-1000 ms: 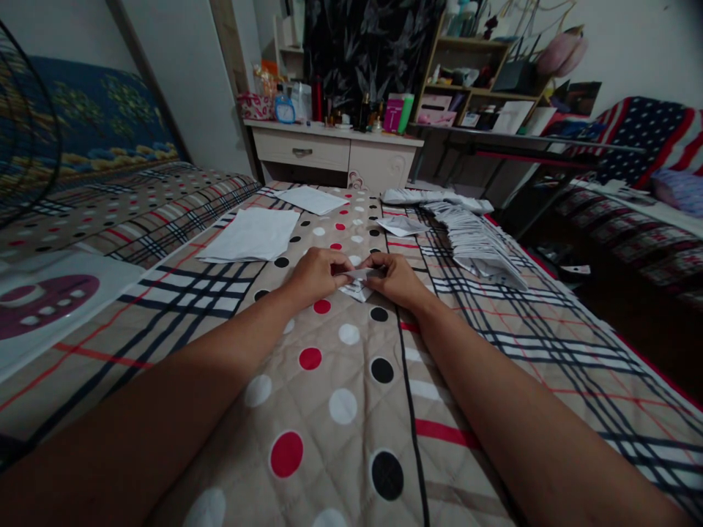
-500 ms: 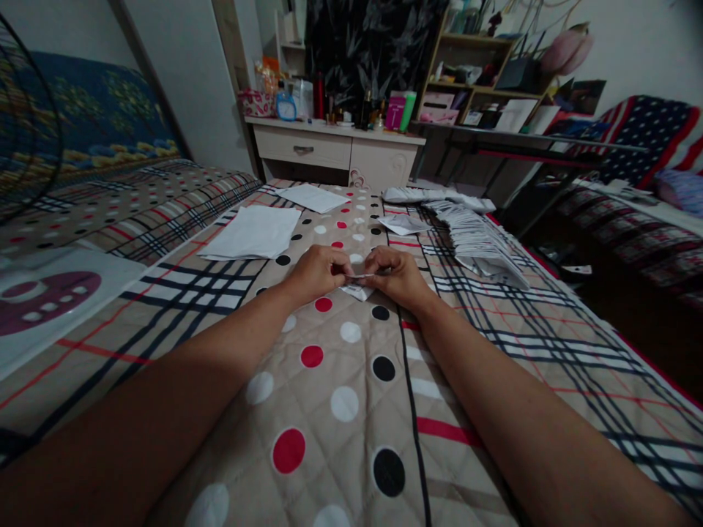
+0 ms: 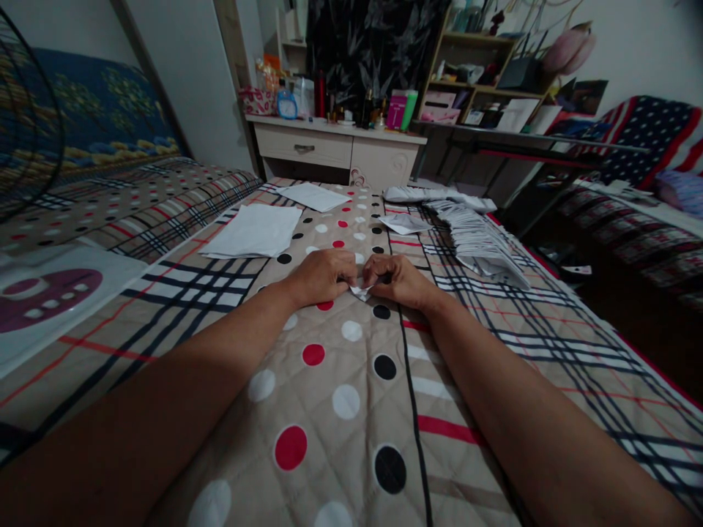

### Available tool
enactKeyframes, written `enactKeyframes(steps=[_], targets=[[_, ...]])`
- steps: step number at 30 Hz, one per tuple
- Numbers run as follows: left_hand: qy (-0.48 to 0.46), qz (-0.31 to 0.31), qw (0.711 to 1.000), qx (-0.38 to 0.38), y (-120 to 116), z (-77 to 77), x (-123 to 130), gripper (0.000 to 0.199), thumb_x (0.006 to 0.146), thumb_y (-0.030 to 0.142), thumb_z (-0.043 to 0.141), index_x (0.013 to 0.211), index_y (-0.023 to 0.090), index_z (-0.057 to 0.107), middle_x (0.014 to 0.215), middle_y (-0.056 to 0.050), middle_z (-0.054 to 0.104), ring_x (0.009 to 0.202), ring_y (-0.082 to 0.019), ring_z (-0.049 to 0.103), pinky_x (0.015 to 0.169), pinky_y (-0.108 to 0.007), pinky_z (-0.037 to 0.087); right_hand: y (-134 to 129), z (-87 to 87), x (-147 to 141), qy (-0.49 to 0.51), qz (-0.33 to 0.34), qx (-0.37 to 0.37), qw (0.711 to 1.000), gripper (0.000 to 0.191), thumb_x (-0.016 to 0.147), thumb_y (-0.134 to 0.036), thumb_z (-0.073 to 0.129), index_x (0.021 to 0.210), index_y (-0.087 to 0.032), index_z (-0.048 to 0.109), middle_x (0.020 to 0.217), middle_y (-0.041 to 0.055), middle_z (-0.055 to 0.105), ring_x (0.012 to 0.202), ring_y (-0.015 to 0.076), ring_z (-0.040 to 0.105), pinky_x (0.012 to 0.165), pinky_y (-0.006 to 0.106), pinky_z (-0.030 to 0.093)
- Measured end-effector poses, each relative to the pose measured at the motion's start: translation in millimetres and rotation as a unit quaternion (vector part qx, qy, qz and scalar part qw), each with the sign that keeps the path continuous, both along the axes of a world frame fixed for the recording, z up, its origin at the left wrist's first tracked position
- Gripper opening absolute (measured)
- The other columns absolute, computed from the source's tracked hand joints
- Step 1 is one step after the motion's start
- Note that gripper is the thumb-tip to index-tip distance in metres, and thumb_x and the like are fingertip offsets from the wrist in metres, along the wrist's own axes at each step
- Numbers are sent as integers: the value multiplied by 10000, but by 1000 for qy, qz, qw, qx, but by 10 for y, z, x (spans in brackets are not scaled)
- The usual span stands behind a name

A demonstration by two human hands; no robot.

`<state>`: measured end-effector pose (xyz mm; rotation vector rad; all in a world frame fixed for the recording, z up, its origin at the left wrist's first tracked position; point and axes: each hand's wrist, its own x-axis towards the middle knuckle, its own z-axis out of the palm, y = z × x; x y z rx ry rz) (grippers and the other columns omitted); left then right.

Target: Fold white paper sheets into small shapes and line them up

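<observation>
Both hands meet over the dotted middle of the bedspread (image 3: 346,366). Between them is a small piece of white paper (image 3: 361,292), largely covered by the fingers. My left hand (image 3: 324,277) is closed, with its fingertips pinching the paper's left side. From the other side my right hand (image 3: 400,279) grips it, fingers curled and thumb low. Beyond the left hand lies a stack of white paper sheets (image 3: 253,230). Past the right hand, a loose folded white paper (image 3: 405,224) rests beside a long row of folded white papers (image 3: 486,241).
Another white sheet (image 3: 314,197) lies farther back. At the left edge is a white plastic bag (image 3: 121,282) with a purple print. A pale dresser (image 3: 307,146) crowded with bottles stands at the bed's far end. A round fan guard (image 3: 58,146) edges in at upper left.
My fingers have curled in more tightly around the small paper, and both hands have shifted slightly. The paper now shows a bent-up edge between them. The surrounding papers are unchanged.
</observation>
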<state>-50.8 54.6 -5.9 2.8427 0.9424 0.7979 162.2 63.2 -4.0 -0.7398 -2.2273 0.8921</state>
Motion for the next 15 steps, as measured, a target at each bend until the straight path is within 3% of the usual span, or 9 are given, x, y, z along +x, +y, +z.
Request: enactKeyframes(steps=[10,15], targets=[[2,-15,1000,6,16,-20,4,169,729,53,591,703,176,703,765,-22,644,735,-150,584,710,-275,437,48,16,49,-12,47,-22,999,71,703,-174,687,720,-172,756,854,55,675,817,160,620,808,306,485],[-5,-29,1000,-2,23,-14,9,178,729,43,582,698,173,699,747,-21,642,724,-145,580,688,-269,430,32,41,46,-14,35,-49,998,98,732,-244,711,713,-168,769,837,55,672,810,161,613,805,312,483]])
